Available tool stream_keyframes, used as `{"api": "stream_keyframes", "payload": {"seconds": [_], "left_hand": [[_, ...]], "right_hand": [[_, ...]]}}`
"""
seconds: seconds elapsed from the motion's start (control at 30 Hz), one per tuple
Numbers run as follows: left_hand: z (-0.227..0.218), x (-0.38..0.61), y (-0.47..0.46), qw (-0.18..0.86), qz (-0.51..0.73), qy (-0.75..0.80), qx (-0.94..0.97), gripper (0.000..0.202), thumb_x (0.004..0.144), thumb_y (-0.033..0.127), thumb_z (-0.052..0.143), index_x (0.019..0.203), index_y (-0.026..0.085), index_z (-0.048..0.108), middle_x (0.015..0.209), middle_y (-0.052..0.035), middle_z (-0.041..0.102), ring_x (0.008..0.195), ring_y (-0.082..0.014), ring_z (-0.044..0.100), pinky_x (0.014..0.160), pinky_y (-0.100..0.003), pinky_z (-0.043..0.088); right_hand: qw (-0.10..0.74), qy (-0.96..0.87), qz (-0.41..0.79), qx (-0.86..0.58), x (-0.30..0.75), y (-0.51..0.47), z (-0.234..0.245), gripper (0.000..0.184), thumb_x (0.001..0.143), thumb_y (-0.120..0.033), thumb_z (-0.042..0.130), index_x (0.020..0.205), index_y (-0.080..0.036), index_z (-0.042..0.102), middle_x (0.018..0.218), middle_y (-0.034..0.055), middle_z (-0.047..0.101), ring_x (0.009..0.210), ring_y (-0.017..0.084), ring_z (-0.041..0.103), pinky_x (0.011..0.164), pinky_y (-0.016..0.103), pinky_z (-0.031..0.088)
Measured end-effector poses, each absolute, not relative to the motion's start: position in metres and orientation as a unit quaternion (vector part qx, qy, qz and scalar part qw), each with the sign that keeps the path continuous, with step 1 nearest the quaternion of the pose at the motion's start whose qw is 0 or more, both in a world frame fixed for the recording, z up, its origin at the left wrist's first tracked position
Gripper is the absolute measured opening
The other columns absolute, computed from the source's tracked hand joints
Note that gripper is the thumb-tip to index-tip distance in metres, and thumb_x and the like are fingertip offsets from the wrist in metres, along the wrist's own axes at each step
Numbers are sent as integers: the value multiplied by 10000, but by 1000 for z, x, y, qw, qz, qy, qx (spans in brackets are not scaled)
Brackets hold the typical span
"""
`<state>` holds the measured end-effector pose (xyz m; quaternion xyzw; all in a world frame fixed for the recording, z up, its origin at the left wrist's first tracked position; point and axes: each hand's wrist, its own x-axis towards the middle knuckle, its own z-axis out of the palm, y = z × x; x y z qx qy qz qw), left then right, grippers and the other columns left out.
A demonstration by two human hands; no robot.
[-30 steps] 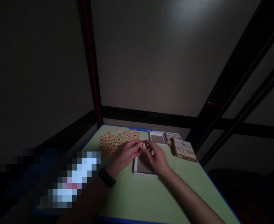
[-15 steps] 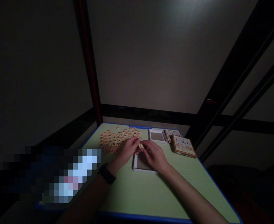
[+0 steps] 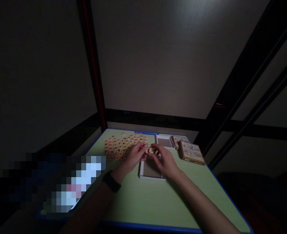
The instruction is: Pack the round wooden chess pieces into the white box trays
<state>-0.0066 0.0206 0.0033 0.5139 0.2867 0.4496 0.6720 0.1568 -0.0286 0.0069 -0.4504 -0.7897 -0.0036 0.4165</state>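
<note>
My left hand (image 3: 134,157), with a dark band on its wrist, is closed on a small round wooden Chinese chess piece (image 3: 147,150); whether it holds more than one is hidden by the fingers. Close against it, my right hand (image 3: 167,162) pinches another Chinese chess piece (image 3: 151,150), its dark marking facing me. Both hands hover over the far edge of an open shallow box (image 3: 152,177) with white walls and a brown bottom. Just left of my hands, many loose pieces (image 3: 119,145), marked red or dark, lie spread on the green table (image 3: 138,201).
A second open white-walled box (image 3: 157,143) stands at the table's back. Beside it, to the right, are two printed box lids, one farther (image 3: 176,140) and one nearer (image 3: 192,152). Something blurred out and bright (image 3: 82,182) lies at the left edge. A pale wall rises behind.
My right hand has shifted slightly right and its fingers have opened a little, so the piece it pinches shows more fully. My left hand stays almost in place.
</note>
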Motion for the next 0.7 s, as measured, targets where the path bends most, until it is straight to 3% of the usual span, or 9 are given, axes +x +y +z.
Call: {"api": "stream_keyframes", "payload": {"seconds": [0.1,0.2,0.4,0.7], "left_hand": [[5,-10,22,674,462,296,495,439,693,526,773,777,169,532,692,40,549,550,-54,503,502,-166,391],[3,-13,27,661,489,318,472,425,706,526,758,786,167,545,690,32,562,544,-60,509,496,-172,389],[-10,-13,38,627,506,342,484,485,668,591,753,697,159,534,581,56,495,483,-55,445,449,-178,345],[-16,-11,39,637,472,359,492,476,626,573,773,704,162,546,576,63,500,509,-67,472,489,-189,381]], "right_hand": [[380,-788,11,-485,165,-26,12,132,924,-213,558,1047,-190,598,927,72,675,795,186,635,737,302,511],[291,-804,15,-518,168,-24,13,73,901,-151,566,956,-177,606,905,64,642,800,183,616,724,280,477],[158,-819,33,-551,156,-23,2,102,882,-135,603,979,-162,617,1038,84,600,850,178,627,742,251,459],[163,-790,43,-590,146,-15,-13,151,891,-143,592,1038,-170,610,1064,84,558,884,183,610,783,259,452]]}}
